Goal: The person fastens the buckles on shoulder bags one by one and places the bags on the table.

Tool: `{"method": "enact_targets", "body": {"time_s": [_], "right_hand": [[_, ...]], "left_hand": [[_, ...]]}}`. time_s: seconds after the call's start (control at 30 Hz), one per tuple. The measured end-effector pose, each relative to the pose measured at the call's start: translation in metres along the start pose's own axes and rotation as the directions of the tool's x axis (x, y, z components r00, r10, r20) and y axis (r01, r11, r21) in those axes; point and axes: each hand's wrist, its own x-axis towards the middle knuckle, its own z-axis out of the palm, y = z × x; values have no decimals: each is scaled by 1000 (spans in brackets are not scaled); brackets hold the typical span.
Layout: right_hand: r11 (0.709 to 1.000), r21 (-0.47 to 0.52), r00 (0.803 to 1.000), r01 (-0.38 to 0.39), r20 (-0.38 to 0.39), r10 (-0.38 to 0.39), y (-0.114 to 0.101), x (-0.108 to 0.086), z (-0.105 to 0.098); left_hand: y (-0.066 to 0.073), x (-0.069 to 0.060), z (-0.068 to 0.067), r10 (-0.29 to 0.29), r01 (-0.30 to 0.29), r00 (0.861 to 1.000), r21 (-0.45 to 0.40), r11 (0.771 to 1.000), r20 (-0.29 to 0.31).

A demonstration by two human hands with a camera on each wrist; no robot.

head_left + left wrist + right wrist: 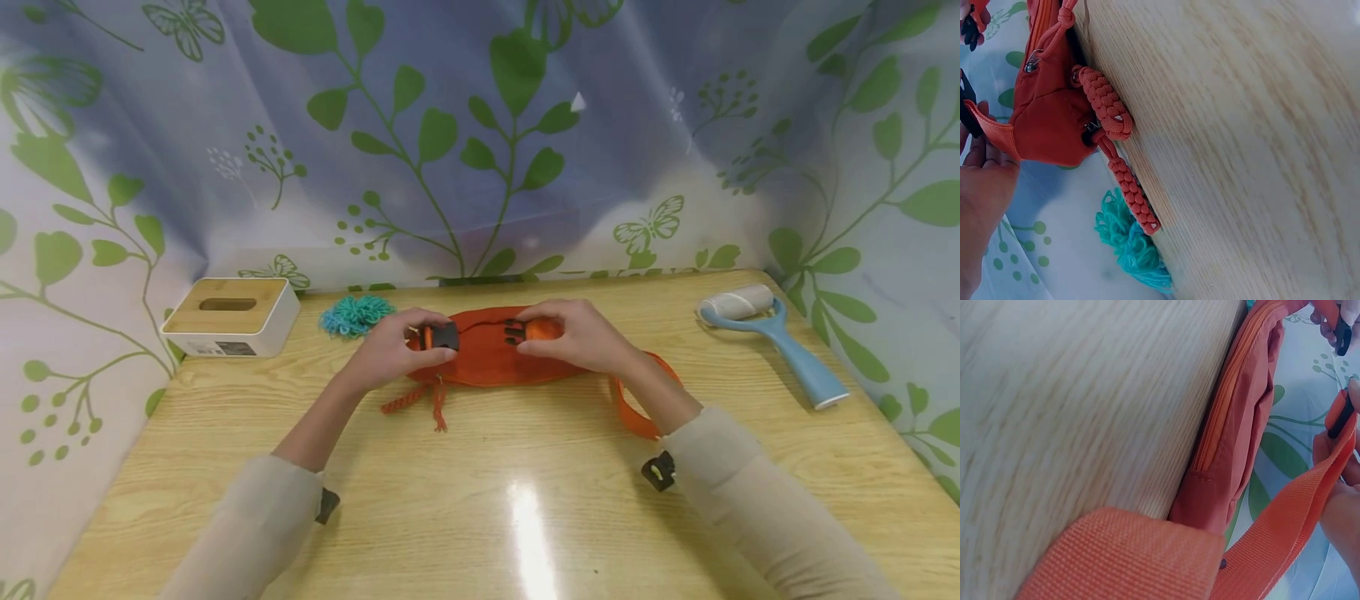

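Note:
An orange-red waist bag (487, 358) lies on the table beneath both hands, its zip and braided cord pulls (1107, 103) showing in the left wrist view. My left hand (401, 346) pinches the black socket half of a side-release buckle (446, 337) between thumb and fingers. Across a gap, my right hand (581, 333) pinches the pronged half of the buckle (515, 331), where the orange strap (1291, 519) is attached. The two buckle halves are apart and face each other. The strap loops down beside the right forearm onto the table.
A white tissue box with a wooden lid (232, 321) stands at the back left. Teal yarn (356, 316) lies beside the left hand. A blue-handled lint roller (787, 342) is at the right. A leaf-patterned curtain (465, 167) hangs behind the table.

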Motion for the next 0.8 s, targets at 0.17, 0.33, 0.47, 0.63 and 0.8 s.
{"method": "enact_targets", "body": {"time_s": [0.17,0.33,0.47,0.63,0.8], "right_hand": [[1000,-3,1000,4,7,-4,0,1,1],[1000,4,1000,23,8,-23,-1,2,3],[999,16,999,36,11,-36,-2,2,7],[999,7,999,39,17,-39,-4,4,11],[999,-14,999,33,24,-33,-6,6,13]], "left_hand": [[-1,1,1,-1,1,1000,2,1000,1],[1,1,2,-5,5,1000,-6,1000,6],[2,1,3,-14,14,1000,-15,1000,10],[2,1,2,-25,25,1000,-6,1000,16],[2,0,2,-22,22,999,0,1000,23]]}}
